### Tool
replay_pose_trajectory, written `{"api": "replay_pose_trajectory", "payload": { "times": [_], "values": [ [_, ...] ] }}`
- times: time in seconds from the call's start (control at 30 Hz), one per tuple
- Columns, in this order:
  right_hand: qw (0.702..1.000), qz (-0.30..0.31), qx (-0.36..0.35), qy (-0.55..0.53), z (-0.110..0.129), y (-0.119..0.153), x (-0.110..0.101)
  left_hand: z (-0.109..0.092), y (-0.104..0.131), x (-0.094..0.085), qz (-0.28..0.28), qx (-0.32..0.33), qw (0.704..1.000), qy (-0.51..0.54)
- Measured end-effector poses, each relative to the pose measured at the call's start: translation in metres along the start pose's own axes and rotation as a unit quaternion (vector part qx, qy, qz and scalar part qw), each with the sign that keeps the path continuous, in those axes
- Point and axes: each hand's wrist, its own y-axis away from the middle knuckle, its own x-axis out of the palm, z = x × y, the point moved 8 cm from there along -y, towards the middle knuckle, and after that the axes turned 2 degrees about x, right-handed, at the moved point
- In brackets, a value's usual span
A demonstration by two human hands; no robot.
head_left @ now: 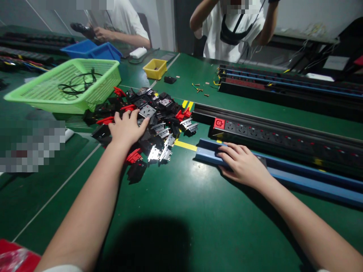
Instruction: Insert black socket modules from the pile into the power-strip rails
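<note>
My left hand (126, 126) rests with spread fingers on a loose pile of black and red socket modules (147, 110), touching the pieces beneath it. Whether any one piece is under its fingertips is hidden. Along the right side lies a long blue metal channel (208, 153), its left end near the pile. My right hand (241, 162) grips this channel close to that end, with fingers over it and thumb at the near side. A small dark piece (261, 160) shows in the channel just behind the hand, partly covered.
Behind the channel lies a black power strip (249, 130) with one red socket (219, 123). A green basket (99, 88) holding black cable stands left, with a yellow bin (155, 68) farther back. Screws (200, 90) lie near more strips (249, 87). Two people are across the table.
</note>
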Motion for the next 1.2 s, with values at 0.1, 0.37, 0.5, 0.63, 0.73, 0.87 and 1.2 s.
{"api": "replay_pose_trajectory", "payload": {
  "times": [0.1, 0.37, 0.5, 0.63, 0.73, 0.87, 1.2],
  "values": [
    [1.0, 0.003, 0.003, -0.001, -0.001, 0.0, 0.001, -0.005, 0.001, 0.001, 0.007, 0.004, 1.0, -0.015],
    [1.0, 0.003, 0.002, 0.004, -0.001, 0.001, 0.001, -0.011, 0.004, 0.008, 0.054, 0.005, 0.998, -0.008],
    [1.0, 0.005, 0.003, 0.005, 0.0, 0.001, 0.001, -0.022, 0.009, 0.014, 0.063, 0.018, 0.998, -0.002],
    [1.0, 0.004, 0.005, 0.001, 0.0, 0.0, -0.001, -0.032, 0.015, 0.018, 0.07, 0.012, 0.997, 0.008],
    [1.0, -0.002, 0.006, -0.006, 0.001, -0.001, -0.002, -0.038, 0.017, 0.017, 0.088, -0.001, 0.996, 0.014],
    [1.0, -0.004, 0.005, -0.003, 0.001, -0.001, -0.002, -0.048, 0.025, 0.002, 0.097, 0.007, 0.995, -0.024],
    [1.0, 0.0, 0.005, 0.021, 0.002, 0.0, 0.0, -0.111, 0.089, -0.016, 0.212, 0.299, 0.927, -0.085]
  ]
}}
